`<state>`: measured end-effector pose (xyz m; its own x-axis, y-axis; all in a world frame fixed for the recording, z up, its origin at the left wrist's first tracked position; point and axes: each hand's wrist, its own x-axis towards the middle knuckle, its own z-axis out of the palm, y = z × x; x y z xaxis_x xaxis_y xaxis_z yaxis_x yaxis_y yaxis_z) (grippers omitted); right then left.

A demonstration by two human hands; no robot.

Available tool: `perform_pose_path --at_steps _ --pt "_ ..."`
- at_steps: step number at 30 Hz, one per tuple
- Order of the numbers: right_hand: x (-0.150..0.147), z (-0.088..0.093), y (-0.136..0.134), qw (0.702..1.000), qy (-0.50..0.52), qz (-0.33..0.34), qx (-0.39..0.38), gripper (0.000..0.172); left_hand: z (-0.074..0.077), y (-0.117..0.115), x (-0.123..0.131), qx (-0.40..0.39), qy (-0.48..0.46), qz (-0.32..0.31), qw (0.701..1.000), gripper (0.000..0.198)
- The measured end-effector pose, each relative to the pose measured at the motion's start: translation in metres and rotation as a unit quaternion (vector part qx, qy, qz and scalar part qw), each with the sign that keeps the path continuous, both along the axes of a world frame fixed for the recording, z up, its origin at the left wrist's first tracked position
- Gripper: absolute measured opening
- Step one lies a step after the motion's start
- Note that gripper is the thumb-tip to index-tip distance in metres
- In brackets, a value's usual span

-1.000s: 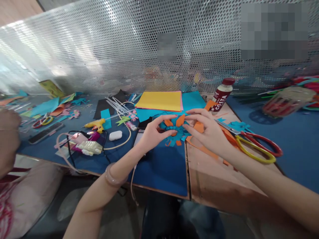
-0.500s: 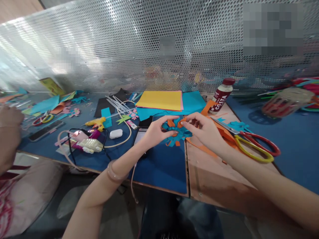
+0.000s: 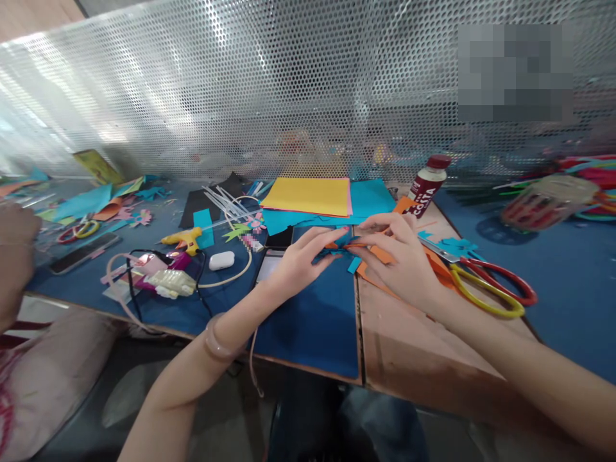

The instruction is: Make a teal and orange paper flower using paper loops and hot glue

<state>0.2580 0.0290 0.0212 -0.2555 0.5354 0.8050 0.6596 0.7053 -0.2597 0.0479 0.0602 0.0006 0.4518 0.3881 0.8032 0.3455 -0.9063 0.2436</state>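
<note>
Between my two hands is a blue and orange paper flower (image 3: pixel 341 244), tilted so that it shows nearly edge-on, its far side covered by fingers. My left hand (image 3: pixel 304 258) pinches its left side between thumb and fingers. From the right, my right hand (image 3: pixel 400 255) grips its orange and blue petals with thumb and fingertips. Beneath my right hand lie sheets of orange paper (image 3: pixel 439 268). Large scissors (image 3: pixel 488 289) with red and yellow handles rest beside my right forearm. Under my left hand, a phone (image 3: pixel 270 264) lies on the table.
Stacked yellow paper (image 3: pixel 307 195) and blue sheets (image 3: pixel 373 197) lie behind my hands. A Costa bottle (image 3: pixel 428 186) and a clear jar (image 3: pixel 548 204) stand to the right. Leftward are a yellow glue gun (image 3: pixel 183 240), a white earbud case (image 3: pixel 222 260), cables and another person's arm (image 3: pixel 17 256).
The flower has turned from facing me to nearly edge-on. My right-hand fingers have stretched forward over its right side, while both hands stay at about the same place.
</note>
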Motion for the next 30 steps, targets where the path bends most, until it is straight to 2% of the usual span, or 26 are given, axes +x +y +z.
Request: perform_pose_path --at_steps 6,14,18,23,30 --pt "-0.0013 0.0001 -0.0052 0.999 0.015 -0.016 0.027 0.008 0.0034 -0.0035 -0.0015 0.088 0.018 -0.015 0.996 0.049" --pt "-0.0003 0.0023 -0.0101 0.999 0.026 0.011 0.036 0.009 0.0004 -0.0039 -0.0038 0.145 0.018 -0.01 0.989 0.052" --pt "0.0014 0.0007 -0.0112 0.997 0.015 0.019 0.068 0.008 -0.0002 -0.006 -0.0036 0.178 0.011 0.005 0.984 0.048" --pt "-0.0005 -0.0042 -0.0109 0.996 0.021 0.034 0.077 0.008 0.0024 -0.0067 -0.0013 0.181 -0.015 -0.019 0.983 0.054" --pt "-0.0018 0.0 -0.0085 0.998 0.033 0.036 0.042 0.007 0.0011 -0.0019 -0.0018 0.159 -0.015 -0.028 0.987 0.058"
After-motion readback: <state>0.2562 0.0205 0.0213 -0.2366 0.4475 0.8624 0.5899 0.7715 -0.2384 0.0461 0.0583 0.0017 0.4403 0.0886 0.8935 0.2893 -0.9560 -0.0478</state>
